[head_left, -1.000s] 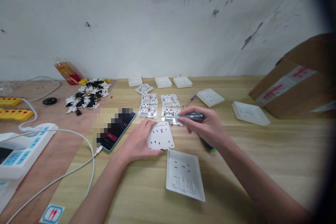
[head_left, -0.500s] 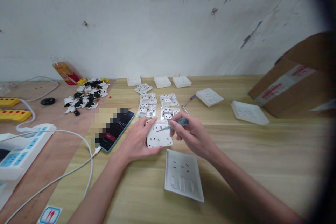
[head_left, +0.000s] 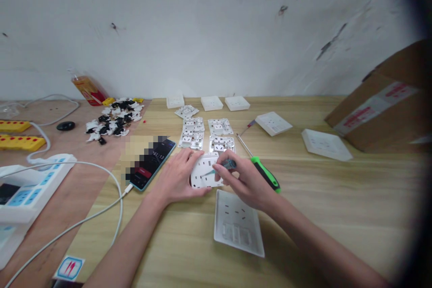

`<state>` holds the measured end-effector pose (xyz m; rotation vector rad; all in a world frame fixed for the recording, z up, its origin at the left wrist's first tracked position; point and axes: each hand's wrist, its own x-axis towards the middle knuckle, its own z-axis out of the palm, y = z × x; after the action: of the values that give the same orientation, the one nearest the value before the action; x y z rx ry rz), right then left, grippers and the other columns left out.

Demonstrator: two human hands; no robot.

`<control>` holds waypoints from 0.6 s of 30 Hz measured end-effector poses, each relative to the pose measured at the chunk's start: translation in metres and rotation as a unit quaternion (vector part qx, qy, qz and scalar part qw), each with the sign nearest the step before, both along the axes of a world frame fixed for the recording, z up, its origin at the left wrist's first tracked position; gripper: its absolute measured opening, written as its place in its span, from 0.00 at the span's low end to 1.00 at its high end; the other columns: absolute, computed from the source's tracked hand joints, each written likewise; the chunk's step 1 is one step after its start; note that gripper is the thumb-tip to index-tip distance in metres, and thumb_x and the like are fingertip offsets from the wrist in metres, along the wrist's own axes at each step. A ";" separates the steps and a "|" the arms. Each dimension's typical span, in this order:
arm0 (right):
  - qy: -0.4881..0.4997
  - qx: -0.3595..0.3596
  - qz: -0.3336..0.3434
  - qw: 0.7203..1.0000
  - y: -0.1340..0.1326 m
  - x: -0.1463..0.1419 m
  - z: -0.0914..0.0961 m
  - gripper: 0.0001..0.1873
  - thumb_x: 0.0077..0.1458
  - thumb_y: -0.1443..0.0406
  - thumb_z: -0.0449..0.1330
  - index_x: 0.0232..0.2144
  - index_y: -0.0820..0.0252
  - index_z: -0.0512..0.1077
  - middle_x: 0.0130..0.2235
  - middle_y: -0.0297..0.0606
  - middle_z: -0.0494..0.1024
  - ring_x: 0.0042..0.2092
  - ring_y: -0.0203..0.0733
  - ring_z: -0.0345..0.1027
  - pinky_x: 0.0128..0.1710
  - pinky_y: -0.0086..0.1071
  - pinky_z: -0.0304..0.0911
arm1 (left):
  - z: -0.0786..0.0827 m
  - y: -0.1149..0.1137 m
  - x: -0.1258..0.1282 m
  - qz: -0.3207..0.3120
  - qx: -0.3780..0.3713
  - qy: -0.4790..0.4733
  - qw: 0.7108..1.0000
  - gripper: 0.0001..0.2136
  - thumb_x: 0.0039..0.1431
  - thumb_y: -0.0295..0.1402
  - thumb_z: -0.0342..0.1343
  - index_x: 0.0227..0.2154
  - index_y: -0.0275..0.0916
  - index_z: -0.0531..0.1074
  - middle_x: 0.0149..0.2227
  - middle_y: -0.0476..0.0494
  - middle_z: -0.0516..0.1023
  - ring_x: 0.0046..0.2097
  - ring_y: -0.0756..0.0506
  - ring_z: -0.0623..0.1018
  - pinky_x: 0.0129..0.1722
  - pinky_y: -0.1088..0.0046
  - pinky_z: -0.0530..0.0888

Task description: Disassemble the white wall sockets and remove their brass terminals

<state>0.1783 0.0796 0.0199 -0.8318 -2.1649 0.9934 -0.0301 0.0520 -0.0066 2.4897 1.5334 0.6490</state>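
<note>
My left hand [head_left: 177,175] is closed around the left side of a white socket plate [head_left: 202,170], thumb at its near edge and fingers at the far edge. The plate lies on the table, small slots facing up. My right hand [head_left: 245,177] grips a small screwdriver [head_left: 229,164] with a translucent blue-green handle. Its thin shaft slants down to the left over the plate; whether the tip sits in a slot I cannot tell. Just nearer to me is a white socket cover [head_left: 238,243]. Beyond the plate lie several socket assemblies [head_left: 221,144].
A green-and-black screwdriver [head_left: 265,173] lies beside my right hand. White socket covers [head_left: 273,123] stand farther back, with a cardboard box [head_left: 378,108] at right. To the left are a phone [head_left: 151,164] on a cable, a power strip [head_left: 43,180] and a heap of black-and-white parts [head_left: 116,119].
My right hand and the small screwdriver have shifted slightly down over the plate. The green handle of the other screwdriver now shows beside my right hand. My left hand keeps its hold.
</note>
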 end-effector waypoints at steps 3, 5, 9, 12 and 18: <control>-0.037 0.077 0.014 0.996 -0.003 -0.001 0.003 0.10 0.64 0.59 0.51 0.34 0.59 0.63 0.26 0.32 0.71 0.26 0.33 0.64 0.27 0.29 0.56 | 0.000 0.001 -0.002 -0.015 0.021 0.024 0.999 0.36 0.48 0.51 0.60 0.58 0.40 0.59 0.46 0.37 0.69 0.47 0.35 0.71 0.48 0.56 0.70; -0.068 0.126 0.032 0.989 -0.005 -0.001 0.003 0.10 0.64 0.60 0.51 0.34 0.59 0.63 0.26 0.33 0.71 0.27 0.34 0.64 0.29 0.29 0.56 | -0.001 0.002 -0.003 -0.020 0.038 0.042 0.998 0.36 0.50 0.52 0.58 0.58 0.38 0.60 0.44 0.36 0.69 0.46 0.35 0.71 0.46 0.56 0.70; -0.109 0.171 0.066 0.977 -0.005 -0.002 0.003 0.11 0.64 0.60 0.50 0.32 0.59 0.63 0.28 0.36 0.72 0.30 0.37 0.66 0.31 0.31 0.57 | -0.002 0.003 -0.002 -0.018 0.054 0.060 0.997 0.34 0.51 0.54 0.55 0.55 0.35 0.62 0.42 0.36 0.68 0.43 0.36 0.71 0.44 0.57 0.71; -0.071 0.132 0.047 0.988 -0.003 -0.001 0.005 0.09 0.63 0.60 0.51 0.34 0.59 0.63 0.27 0.34 0.71 0.27 0.35 0.64 0.30 0.30 0.56 | -0.002 0.003 -0.001 -0.013 0.048 0.060 0.997 0.35 0.51 0.56 0.54 0.55 0.34 0.63 0.41 0.35 0.68 0.43 0.35 0.70 0.43 0.57 0.71; -0.011 0.128 0.007 0.992 -0.004 0.001 0.009 0.08 0.63 0.62 0.52 0.32 0.59 0.63 0.26 0.32 0.70 0.26 0.34 0.63 0.29 0.29 0.55 | 0.000 0.002 0.002 -0.013 0.034 0.057 0.998 0.35 0.51 0.57 0.53 0.55 0.36 0.62 0.43 0.35 0.68 0.45 0.35 0.70 0.45 0.56 0.70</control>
<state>0.1788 0.0754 0.0291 -0.7075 -2.2604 0.6948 -0.0285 0.0541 -0.0062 2.6351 1.5378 0.5740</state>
